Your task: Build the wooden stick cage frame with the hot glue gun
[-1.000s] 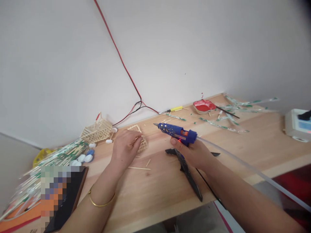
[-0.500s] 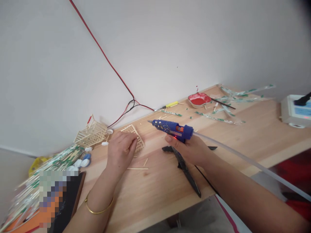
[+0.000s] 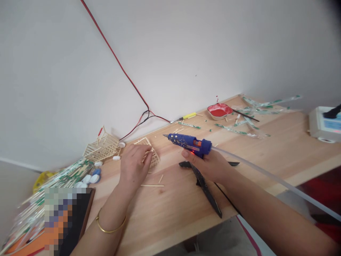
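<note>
My right hand is wrapped round the handle of a blue hot glue gun, its thumb along the side. The nozzle points left, above the table, and a long clear glue stick trails from the back. My left hand, with a gold bangle at the wrist, is curled over a small lattice of thin wooden sticks. Its thumb and forefinger come close together at the lattice; whatever they grip is hidden. Loose short sticks lie near the left hand.
A stick-built cart frame stands at the left, near bottle caps and wrapped sticks. Under the right hand lies a black stand-like object. Farther back are a yellow cutter, a red-stained dish, wrappers and a power strip.
The view has shifted slightly, so everything sits a little farther right and lower. Both hands keep nearly the same pose, with the glue gun still in the right one.
</note>
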The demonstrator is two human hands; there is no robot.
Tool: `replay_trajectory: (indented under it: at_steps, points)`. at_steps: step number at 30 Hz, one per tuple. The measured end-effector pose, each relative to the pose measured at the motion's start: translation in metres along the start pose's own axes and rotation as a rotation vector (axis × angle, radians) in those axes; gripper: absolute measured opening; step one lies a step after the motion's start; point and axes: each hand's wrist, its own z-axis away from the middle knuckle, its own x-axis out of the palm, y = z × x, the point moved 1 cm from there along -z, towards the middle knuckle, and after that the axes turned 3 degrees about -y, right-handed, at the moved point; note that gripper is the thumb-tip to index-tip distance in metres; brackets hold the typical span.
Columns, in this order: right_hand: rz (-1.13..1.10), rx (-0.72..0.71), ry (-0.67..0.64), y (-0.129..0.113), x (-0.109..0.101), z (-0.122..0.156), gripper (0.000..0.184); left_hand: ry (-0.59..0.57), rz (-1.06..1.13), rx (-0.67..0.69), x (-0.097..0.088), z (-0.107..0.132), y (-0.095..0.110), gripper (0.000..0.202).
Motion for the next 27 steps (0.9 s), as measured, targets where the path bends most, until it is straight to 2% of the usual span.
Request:
replay_trajectory:
  at_steps: [12, 15, 20, 23, 27]
  points:
    - [0.061, 0.000, -0.047, 0.007, 0.003, -0.004, 0.040, 0.014, -0.012, 0.002, 0.004, 0.002, 0.000, 0.009]
    - [0.265, -0.002, -0.054, 0.013, 0.005, -0.011, 0.039, 0.011, -0.027, 0.001, 0.005, 0.002, 0.000, 0.008]
    - [0.713, 0.102, -0.037, 0.028, 0.004, -0.021, 0.046, 0.002, -0.017, -0.013, 0.007, 0.002, 0.000, 0.007]
    - [0.761, 0.095, -0.112, 0.038, -0.005, -0.030, 0.050, -0.021, -0.013, -0.049, 0.008, 0.003, 0.001, 0.008]
    - [0.678, 0.000, -0.263, 0.047, -0.026, -0.043, 0.047, -0.041, -0.014, -0.060, 0.010, 0.004, 0.001, 0.008]
